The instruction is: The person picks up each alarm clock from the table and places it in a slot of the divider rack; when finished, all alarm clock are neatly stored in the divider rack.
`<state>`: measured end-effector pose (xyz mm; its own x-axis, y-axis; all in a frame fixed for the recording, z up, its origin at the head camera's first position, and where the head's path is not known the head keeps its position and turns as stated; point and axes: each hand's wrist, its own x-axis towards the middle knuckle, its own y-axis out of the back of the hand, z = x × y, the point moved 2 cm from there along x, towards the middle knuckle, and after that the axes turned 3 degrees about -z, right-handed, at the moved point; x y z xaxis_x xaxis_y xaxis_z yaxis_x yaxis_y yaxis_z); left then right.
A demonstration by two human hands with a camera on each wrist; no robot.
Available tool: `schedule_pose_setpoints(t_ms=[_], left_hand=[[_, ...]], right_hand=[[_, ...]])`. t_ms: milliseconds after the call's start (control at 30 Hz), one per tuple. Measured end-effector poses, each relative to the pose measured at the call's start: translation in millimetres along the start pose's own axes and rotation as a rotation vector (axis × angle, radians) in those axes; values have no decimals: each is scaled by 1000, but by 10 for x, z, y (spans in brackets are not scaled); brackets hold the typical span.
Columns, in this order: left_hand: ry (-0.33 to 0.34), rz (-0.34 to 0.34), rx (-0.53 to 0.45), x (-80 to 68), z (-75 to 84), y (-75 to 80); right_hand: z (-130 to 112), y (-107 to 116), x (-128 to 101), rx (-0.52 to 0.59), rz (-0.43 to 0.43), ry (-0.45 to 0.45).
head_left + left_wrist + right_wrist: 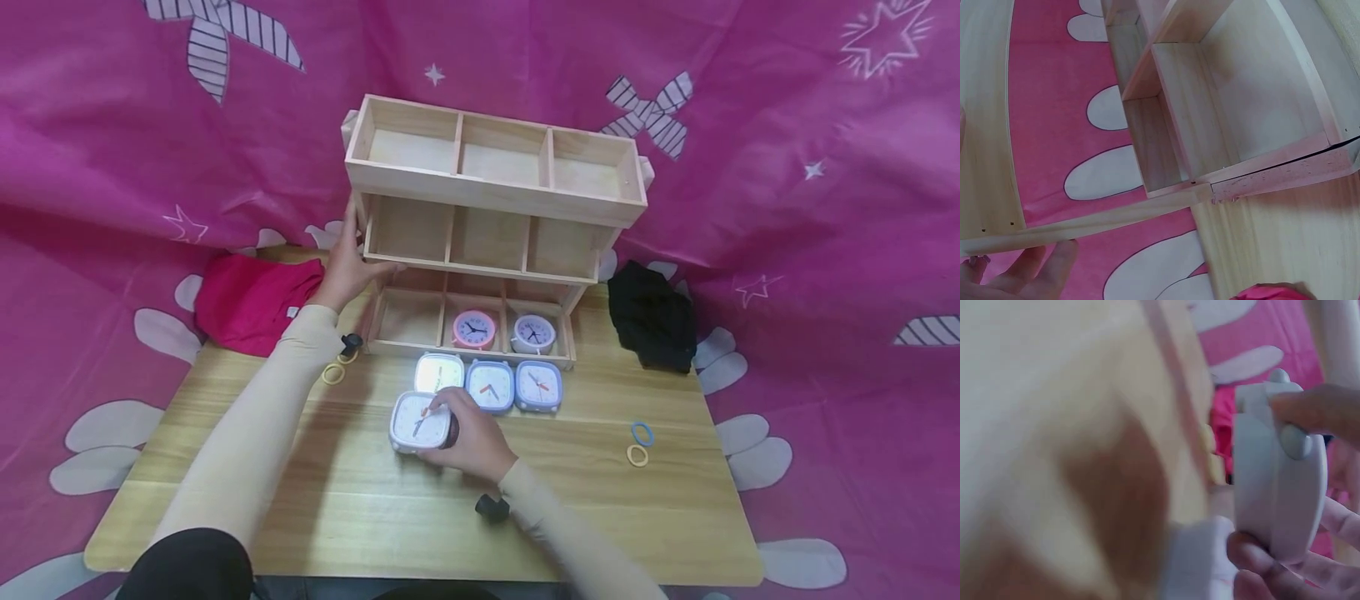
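My right hand [474,437] grips a white square alarm clock [420,421] by its edges, dial up, just over the table. In the right wrist view the clock [1279,475] shows its side and small rounded feet, with fingers around it. My left hand [348,271] holds the left side of a three-tier wooden shelf [495,187]. Its fingers [1054,269] lie against a side board in the left wrist view. In the bottom tier sit a pink round clock [474,330] and a pale lilac round clock [533,334]. Before the shelf lie a white square clock [439,372] and two blue-rimmed ones [491,386].
A red cloth [255,302] lies left of the shelf, with yellow rings [333,373] near it. On the right are a black cloth [651,317], a blue ring [642,433] and a yellow ring [637,456]. A pink patterned curtain [795,208] surrounds the wooden table [360,525].
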<state>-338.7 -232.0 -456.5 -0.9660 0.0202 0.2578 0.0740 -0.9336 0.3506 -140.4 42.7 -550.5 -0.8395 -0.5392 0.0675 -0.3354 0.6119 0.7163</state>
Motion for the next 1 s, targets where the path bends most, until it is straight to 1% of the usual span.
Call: schedule_pose_setpoints(t_ms=[100,233,367,433,600,733,867,1000], left_hand=[[-5,4,-4,-3,20,0],[-9,9,2,-2,19,3],[-9,5,2,6,-8,3],[-9,5,-1,9,-24,4],[-6,9,3,10,-41,6],[-1,3,7,6,-34,2],[2,3,6,-4,-18,-2],[-3,13,23,-19,7,8]], right_hand=[[-65,147,210,-2,94,30],[-93,294,529,-29,196,26],[-55,352,864,-49,248,-24],[-23,345,1033,-73,255,-51],[40,287,1396,-92,248,-128],[83,223,1603,-94,225,-198],[128,169,1759,-153,172,-242],[118,142,1869,-213,99,-249]])
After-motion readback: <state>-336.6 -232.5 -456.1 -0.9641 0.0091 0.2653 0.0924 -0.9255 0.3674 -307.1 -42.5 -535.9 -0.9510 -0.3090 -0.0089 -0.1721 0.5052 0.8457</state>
